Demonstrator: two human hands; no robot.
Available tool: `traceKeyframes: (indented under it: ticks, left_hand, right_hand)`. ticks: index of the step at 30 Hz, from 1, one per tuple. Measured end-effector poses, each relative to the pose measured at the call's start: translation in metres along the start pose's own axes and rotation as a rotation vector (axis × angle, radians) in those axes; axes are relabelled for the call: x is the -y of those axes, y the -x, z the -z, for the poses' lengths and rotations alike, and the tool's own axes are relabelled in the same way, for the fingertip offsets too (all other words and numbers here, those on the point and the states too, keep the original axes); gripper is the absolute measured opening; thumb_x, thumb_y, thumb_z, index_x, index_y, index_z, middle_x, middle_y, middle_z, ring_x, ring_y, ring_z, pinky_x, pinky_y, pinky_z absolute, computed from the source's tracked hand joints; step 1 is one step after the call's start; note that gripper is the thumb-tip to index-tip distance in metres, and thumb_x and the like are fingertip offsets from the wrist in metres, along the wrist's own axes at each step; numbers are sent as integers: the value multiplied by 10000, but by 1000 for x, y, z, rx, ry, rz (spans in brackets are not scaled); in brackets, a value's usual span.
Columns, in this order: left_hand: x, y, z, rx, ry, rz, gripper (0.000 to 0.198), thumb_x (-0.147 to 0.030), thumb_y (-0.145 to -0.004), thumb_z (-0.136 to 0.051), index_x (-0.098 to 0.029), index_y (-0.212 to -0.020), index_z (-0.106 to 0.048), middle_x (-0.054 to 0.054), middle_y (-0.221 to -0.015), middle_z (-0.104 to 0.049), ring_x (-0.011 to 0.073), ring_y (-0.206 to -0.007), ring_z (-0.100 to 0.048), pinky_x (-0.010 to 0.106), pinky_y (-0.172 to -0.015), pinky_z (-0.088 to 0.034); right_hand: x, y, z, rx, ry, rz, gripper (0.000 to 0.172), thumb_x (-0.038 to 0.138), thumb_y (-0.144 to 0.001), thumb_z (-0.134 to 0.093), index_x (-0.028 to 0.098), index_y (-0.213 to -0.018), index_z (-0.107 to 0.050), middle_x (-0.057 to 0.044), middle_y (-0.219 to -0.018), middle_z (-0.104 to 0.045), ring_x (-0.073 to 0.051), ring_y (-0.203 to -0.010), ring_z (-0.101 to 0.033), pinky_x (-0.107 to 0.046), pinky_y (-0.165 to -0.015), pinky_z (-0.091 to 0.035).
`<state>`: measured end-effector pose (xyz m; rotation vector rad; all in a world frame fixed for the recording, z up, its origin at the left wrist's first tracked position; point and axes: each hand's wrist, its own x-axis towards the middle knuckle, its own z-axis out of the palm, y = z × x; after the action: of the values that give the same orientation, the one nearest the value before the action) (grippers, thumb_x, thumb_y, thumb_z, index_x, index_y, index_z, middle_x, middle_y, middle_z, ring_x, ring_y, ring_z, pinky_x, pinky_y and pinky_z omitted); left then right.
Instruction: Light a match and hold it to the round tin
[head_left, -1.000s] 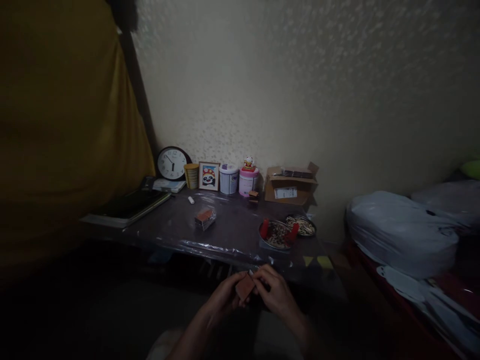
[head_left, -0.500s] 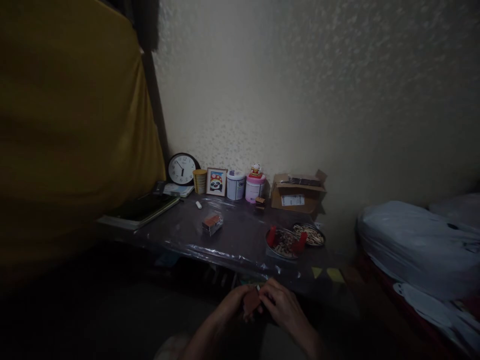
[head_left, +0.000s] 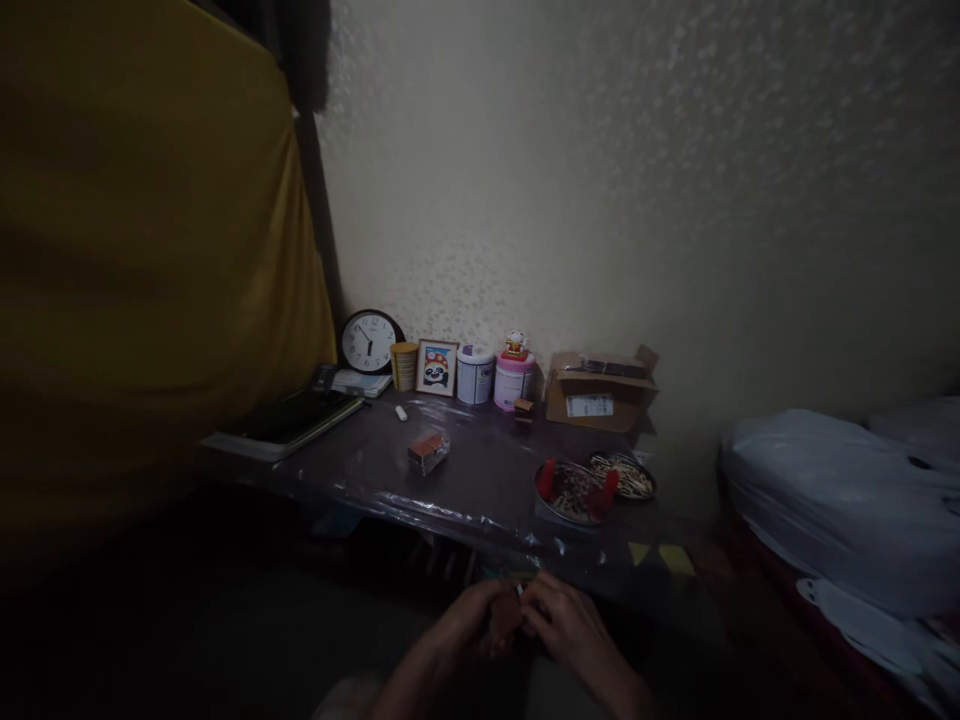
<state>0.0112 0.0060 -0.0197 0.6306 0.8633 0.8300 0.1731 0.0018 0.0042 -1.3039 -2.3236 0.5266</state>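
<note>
My left hand (head_left: 472, 612) is closed around a small reddish-brown matchbox (head_left: 506, 612) held in front of the table's near edge. At the box's upper right end, the fingers of my right hand (head_left: 559, 612) are pinched together, with a small white bit showing beside them. Whatever lies between those fingertips is too dark and small to make out. On the table beyond, an oval dish (head_left: 574, 495) holds dark-tipped sticks and two red pieces. Behind it, a second dish (head_left: 622, 475) carries pale matchsticks. A plastic-wrapped pack of matchboxes (head_left: 427, 450) sits left of the dishes.
The table (head_left: 360, 455) has a shiny plastic cover. Along the wall stand a clock (head_left: 370, 341), a yellow cup (head_left: 404, 367), a framed panda picture (head_left: 436, 368), two tubs (head_left: 475, 376) and a cardboard box (head_left: 592, 400). A large white bag (head_left: 817, 500) lies at right.
The view has shifted slightly, so everything sits a little lower and further right. Both hands stay together at the matchbox, which is turned a little.
</note>
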Motion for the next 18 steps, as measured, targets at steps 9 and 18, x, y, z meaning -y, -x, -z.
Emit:
traceKeyframes:
  ticks: [9, 18]
  left_hand:
    - [5, -6, 3, -40, -64, -21, 277, -377, -727, -539, -128, -749, -658, 22, -508, -611, 93, -350, -453, 194, -351, -252]
    - [12, -13, 9, -19, -120, -45, 303, -370, -737, -502, -117, -711, -666, 32, -466, -597, 88, -323, -434, 198, -345, -255]
  right_hand:
    - [-4, -2, -6, -31, -49, -25, 125, 175, -813, -479, 238, -767, -576, 20, -797, -595, -139, -759, -585, -214, -673, -404]
    - [-7, -2, -10, -14, -15, -47, 145, 168, -803, -478, 221, -702, -567, 21, -737, -593, -134, -699, -581, -218, -637, -390]
